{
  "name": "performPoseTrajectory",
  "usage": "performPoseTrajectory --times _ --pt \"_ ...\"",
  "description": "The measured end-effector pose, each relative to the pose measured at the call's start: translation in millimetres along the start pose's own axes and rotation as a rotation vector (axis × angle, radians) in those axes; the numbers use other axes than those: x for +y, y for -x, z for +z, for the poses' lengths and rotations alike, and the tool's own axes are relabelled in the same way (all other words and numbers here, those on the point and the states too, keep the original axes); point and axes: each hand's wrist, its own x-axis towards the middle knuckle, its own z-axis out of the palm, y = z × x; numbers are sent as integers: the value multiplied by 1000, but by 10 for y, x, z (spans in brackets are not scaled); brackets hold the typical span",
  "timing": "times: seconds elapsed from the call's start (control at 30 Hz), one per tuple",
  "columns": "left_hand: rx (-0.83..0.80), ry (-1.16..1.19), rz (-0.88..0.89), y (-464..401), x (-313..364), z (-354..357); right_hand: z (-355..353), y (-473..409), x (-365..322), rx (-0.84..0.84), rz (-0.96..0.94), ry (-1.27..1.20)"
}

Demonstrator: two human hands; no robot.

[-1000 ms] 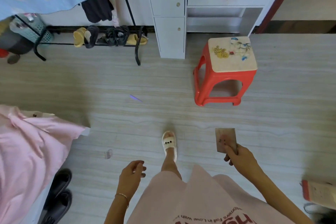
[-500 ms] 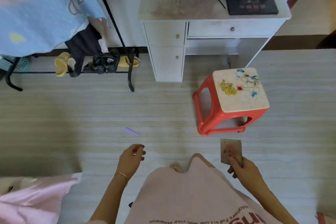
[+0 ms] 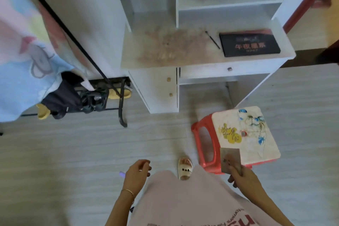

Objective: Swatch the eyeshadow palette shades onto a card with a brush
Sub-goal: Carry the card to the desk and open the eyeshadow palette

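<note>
Hard to see: the whole picture is a bit blurry. The marks on the card (image 3: 230, 159) are just small dark dots near its middle, and their colours cannot be told.
Cut off: both arms run out of the picture at the bottom. The top shelves of the white desk (image 3: 201, 60) are cut off at the top edge.
Hidden: the bottom of the card is behind the thumb and fingers. One corner of the red stool (image 3: 205, 145) is behind the card.
Right hand (image 3: 242, 176): it pinches the bottom edge of the card, thumb on the front and fingers curled behind. The card stands up from the hand, in front of the near corner of the stool.
Left hand (image 3: 136, 171): fingers loosely curled, with nothing in them that can be seen. It hangs over the floor, well apart from the card.
Palette (image 3: 249, 45): a black flat box with its lid closed, lying on the right side of the desk top, far from both hands.
Brush (image 3: 212, 40): a thin dark stick lying just left of the palette on the desk top.
Slipper (image 3: 185, 169): a pale slipper on a foot, on the floor between the two hands.
</note>
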Motion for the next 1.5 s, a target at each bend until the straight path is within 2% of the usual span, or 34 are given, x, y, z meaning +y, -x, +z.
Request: performPoseTrajectory --times 0.27,0.53,0.8,0.97,1.17,1.3,1.4,1.5 --pt "41 -30 47 -870 859 -279 -323 -883 -1091 -3 -79 42" --pt "-21 -76 -10 -1807 1297 -464 -332 -1556 -1724 65 6 5" --pt "-112 -180 191 -2743 2424 -673 -536 -1951 -2322 231 7 -107" --pt "-196 -252 274 -3132 2981 -425 -784 -2100 -2436 327 37 -188" --pt "-280 -387 350 -3368 3330 279 -1136 -2357 -2405 394 70 -243" --pt "-188 -546 475 -3488 3591 758 -1484 -2722 -2427 397 47 -244" --pt "-67 -586 532 -3614 3860 1114 -1843 -3131 -2529 308 -38 -247" --pt "78 -694 500 -3733 4109 1463 -2225 -3590 -2682 160 -136 -230"
